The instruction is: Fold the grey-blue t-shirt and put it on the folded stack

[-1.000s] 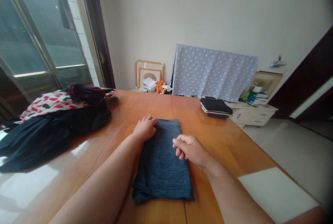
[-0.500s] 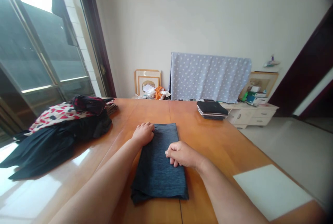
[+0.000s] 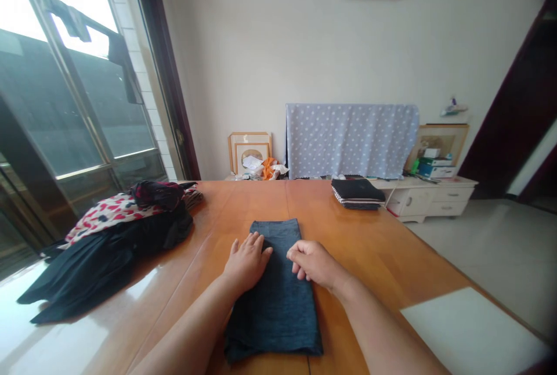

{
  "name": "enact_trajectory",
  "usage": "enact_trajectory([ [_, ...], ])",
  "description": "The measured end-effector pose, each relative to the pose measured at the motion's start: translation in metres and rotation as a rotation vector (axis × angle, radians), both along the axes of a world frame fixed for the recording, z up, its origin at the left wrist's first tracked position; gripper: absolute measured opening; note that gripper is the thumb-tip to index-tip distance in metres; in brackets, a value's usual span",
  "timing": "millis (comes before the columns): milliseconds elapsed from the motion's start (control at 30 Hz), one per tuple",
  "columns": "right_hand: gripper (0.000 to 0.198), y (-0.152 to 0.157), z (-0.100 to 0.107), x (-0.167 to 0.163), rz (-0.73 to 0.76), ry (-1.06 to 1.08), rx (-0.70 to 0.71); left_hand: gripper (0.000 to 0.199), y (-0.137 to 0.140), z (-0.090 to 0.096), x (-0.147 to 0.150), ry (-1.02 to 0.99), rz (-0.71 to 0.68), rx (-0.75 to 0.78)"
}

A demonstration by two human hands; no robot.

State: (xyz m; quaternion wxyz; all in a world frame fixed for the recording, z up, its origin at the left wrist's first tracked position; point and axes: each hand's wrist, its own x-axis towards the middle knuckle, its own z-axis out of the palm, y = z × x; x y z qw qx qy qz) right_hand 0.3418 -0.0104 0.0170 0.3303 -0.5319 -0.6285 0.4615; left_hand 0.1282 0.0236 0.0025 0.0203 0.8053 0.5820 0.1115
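Observation:
A dark blue-grey garment, folded into a long rectangle, lies lengthwise in front of me; its exact kind does not show. My left hand rests palm down on its upper left side, fingers spread and the thumb pointing across the cloth. On the garment's right edge is my right hand, with its fingers curled into a loose fist. No cloth shows between those fingers. The near end of the garment looks slightly uneven at its lower left corner.
A loose heap of dark and red-patterned clothes covers the left side of the wooden table. A neat stack of folded clothes sits at the far right edge. A pale sheet lies at the near right.
My left hand has slid inward over the cloth, and its fingers have spread. The right hand stays curled at the right edge. My view has tilted up, showing more of the wall clock.

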Motion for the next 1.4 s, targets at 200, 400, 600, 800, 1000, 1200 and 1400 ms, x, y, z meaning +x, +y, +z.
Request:
enact_trajectory([
  [200, 0.021, 0.008, -0.007, 0.008, -0.076, -0.035, -0.126, 0.085, -0.011, -0.012, 0.0, 0.06, -0.006, -0.065],
  [400, 0.024, 0.009, -0.011, 0.016, -0.099, -0.048, -0.153, 0.092, -0.009, -0.014, -0.003, 0.066, -0.021, -0.057],
  [600, 0.031, 0.011, -0.019, 0.023, -0.122, 0.018, -0.143, 0.097, -0.011, -0.012, -0.003, 0.048, -0.021, -0.065],
  [800, 0.033, 0.014, -0.022, 0.029, -0.161, 0.04, -0.099, 0.104, -0.011, -0.007, -0.006, 0.018, -0.015, -0.125],
  [1000, 0.034, 0.02, -0.027, 0.03, -0.13, -0.022, -0.099, 0.104, -0.01, -0.004, -0.01, 0.008, -0.042, -0.155],
  [1200, 0.037, 0.016, -0.025, 0.031, -0.105, -0.025, -0.082, 0.078, -0.004, 0.0, -0.018, -0.03, -0.08, -0.102],
  [1400, 0.037, 0.01, -0.02, 0.034, -0.088, -0.021, -0.051, 0.039, 0.009, 0.011, -0.039, -0.108, -0.095, -0.048],
])
